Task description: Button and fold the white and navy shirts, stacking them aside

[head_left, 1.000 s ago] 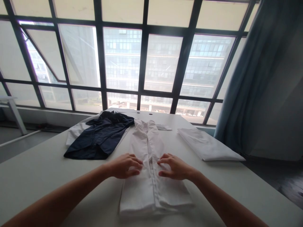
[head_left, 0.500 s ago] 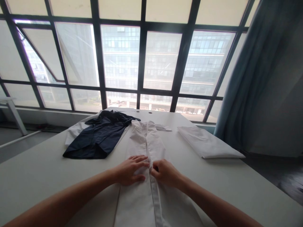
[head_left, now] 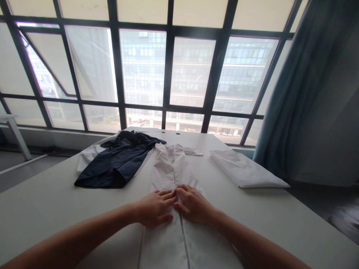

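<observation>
A long white shirt (head_left: 164,244) lies lengthwise on the table in front of me, its two front edges meeting along a centre line. My left hand (head_left: 157,208) rests flat on its left half, fingers pointing towards that line. Across from it, my right hand (head_left: 195,204) lies on the right half with fingers stretched out and the thumb apart. The fingertips of both hands meet over the centre line and hide a short stretch of it. Beyond the hands, the upper part of the shirt narrows and looks creased.
A dark navy shirt (head_left: 114,162) lies at the left over white cloth (head_left: 86,158). At the right is a folded white garment (head_left: 245,170). The white table (head_left: 50,209) reaches towards large windows (head_left: 144,67). A blue-grey curtain (head_left: 291,97) hangs at the right.
My right hand has gone from curled fingers at the front edge to lying stretched out against my left fingertips. The right front edge now lies closer to the left one.
</observation>
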